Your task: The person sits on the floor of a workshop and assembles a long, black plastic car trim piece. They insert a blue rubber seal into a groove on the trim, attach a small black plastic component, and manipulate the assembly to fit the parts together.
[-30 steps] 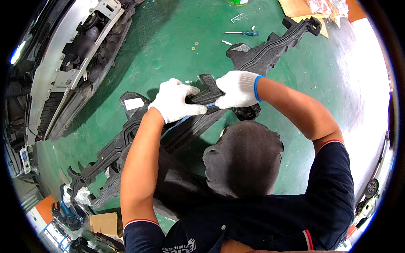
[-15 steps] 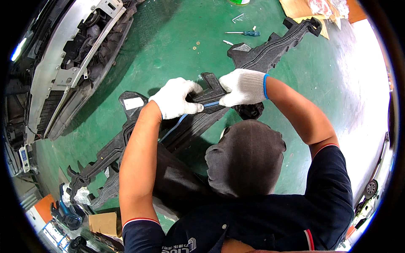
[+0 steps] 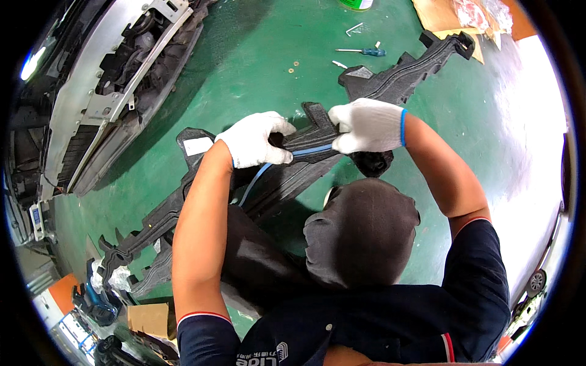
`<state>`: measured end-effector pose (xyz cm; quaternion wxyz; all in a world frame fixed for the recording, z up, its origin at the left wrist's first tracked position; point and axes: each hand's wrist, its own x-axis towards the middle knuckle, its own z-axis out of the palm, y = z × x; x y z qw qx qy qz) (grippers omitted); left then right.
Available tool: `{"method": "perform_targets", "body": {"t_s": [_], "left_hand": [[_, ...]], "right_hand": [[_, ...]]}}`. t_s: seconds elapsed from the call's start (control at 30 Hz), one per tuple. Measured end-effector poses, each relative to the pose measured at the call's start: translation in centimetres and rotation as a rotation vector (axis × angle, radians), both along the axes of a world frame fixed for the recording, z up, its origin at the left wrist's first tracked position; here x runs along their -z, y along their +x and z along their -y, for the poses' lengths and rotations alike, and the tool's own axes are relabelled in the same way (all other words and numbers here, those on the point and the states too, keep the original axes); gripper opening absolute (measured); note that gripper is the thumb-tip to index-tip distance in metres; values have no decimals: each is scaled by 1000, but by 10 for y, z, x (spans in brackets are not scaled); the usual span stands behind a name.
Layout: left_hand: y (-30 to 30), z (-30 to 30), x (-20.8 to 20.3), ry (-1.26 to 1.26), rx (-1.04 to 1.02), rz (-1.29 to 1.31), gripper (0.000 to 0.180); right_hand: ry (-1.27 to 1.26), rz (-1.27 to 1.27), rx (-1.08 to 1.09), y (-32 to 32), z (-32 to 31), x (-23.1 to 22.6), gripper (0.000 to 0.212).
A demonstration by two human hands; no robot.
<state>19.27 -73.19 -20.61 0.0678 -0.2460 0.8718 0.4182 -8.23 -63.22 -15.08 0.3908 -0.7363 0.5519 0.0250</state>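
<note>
1. We see our left hand (image 3: 255, 139) in a white knit glove, its fingers curled shut around one end of a thin blue strip (image 3: 311, 149), with the knuckles turned up toward the camera.
2. Our right hand (image 3: 368, 125), gloved in white with a blue cuff, is likewise closed, pinching the other end of the blue strip between thumb and fingers.
3. The two hands sit near each other but apart, and the short run of strip between them looks pulled straight.
4. From under our left hand the strip carries on as a loose blue tail, curving down along the inside of the forearm.
5. Both hands rest against the raised middle of a long black foam panel (image 3: 397, 82), a jagged, ribbed piece that runs on a slant from the lower left to the upper right across the green floor (image 3: 256, 67).
6. The strip lies right on that panel's upper edge, touching it where the hands grip.
7. A white label (image 3: 196, 146) is stuck on the panel just left of our left wrist.
8. Well beyond the hands, a blue-handled screwdriver (image 3: 364, 52) lies on the floor.
9. At far left stands the stripped front of a car (image 3: 116, 91), well apart from the hands.
</note>
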Motion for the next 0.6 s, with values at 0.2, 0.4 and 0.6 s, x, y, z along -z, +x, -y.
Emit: {"method": "perform_targets", "body": {"t_s": [0.2,0.4,0.6], "left_hand": [[6,19,-36,-23,-126,-139,50],[-48,29,-80,0,-213,-182,58],[-46,36,-67,-246,-238,-380,85]], "right_hand": [[169,1013,571,-54,-3,50,32],[-215,1036,435,14,-31,97,40],[-247,1483,930,70,17,91,39]]}}
